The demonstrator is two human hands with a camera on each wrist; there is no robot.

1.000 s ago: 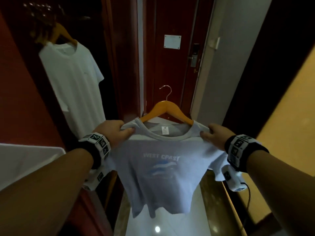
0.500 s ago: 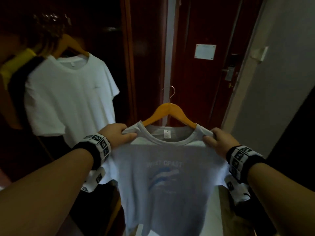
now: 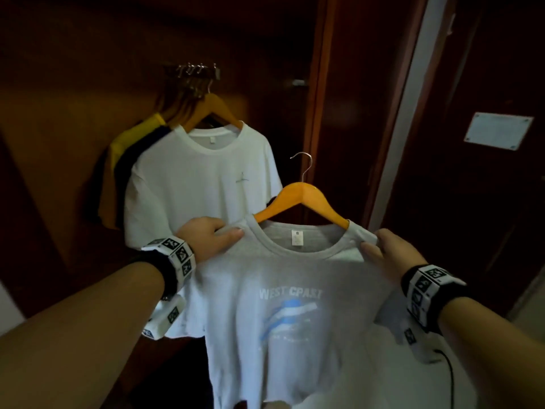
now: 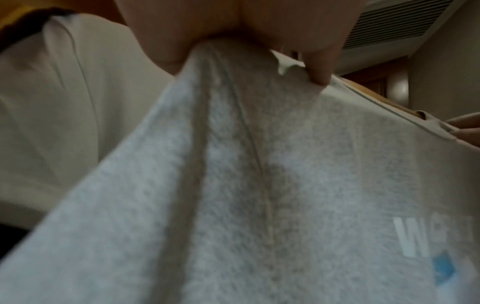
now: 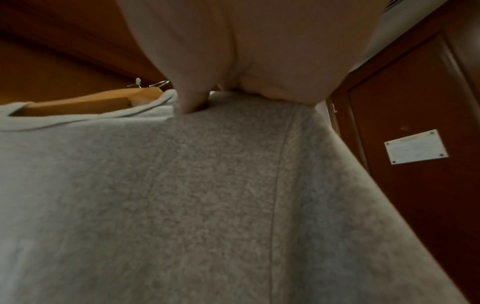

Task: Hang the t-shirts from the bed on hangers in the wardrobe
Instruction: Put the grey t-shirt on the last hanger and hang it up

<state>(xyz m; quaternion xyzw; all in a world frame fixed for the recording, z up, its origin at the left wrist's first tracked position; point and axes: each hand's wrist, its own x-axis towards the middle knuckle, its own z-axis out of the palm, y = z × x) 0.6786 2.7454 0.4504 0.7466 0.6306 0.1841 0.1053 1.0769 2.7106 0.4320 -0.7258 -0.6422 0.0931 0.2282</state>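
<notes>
A grey t-shirt (image 3: 283,314) with "WEST COAST" print hangs on a wooden hanger (image 3: 300,200) with a metal hook, held up in front of the wardrobe. My left hand (image 3: 206,239) grips its left shoulder; the left wrist view shows the cloth (image 4: 259,185) bunched between thumb and fingers. My right hand (image 3: 389,252) pinches the right shoulder, thumb pressed on the fabric (image 5: 207,185) beside the collar, with the hanger (image 5: 85,103) poking out. Inside the wardrobe a white t-shirt (image 3: 203,184) hangs on a hanger from the rail hooks (image 3: 197,70).
Behind the white shirt hang a dark shirt (image 3: 132,160) and a yellow one (image 3: 118,149). The wardrobe's wooden frame post (image 3: 318,98) stands just right of them. A dark red door with a white notice (image 3: 498,131) lies to the right.
My view has swung left toward the wardrobe, and the grey shirt on its hanger has come closer to the hanging white shirt. Both hands keep their hold on the shoulders.
</notes>
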